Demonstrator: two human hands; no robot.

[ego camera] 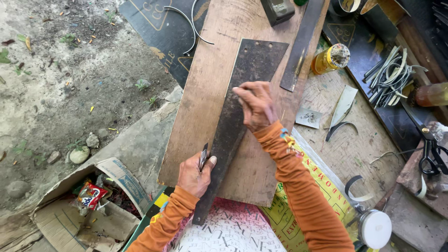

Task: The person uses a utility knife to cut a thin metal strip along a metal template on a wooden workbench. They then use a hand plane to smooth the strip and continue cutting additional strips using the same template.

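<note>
The right hand [255, 106] presses flat and open on a long dark metal strip [242, 107] lying on a wooden board [205, 93]. Below it, the left hand [196, 173] grips a small blade [203, 156] against the strip's edge. The strip looks stiff, thin and sharp-edged, so best held flat.

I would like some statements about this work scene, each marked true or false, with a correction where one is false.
1. The right hand presses flat on the dark tapered metal sheet. True.
2. The left hand is empty. False: it holds a small blade against the sheet's left edge.
3. The metal sheet lies on a wooden board. True.
4. The black-handled scissors lie on the board next to the left hand. False: they lie far off at the right edge of the view.
5. An open cardboard box sits on the ground at lower left. True.
</note>
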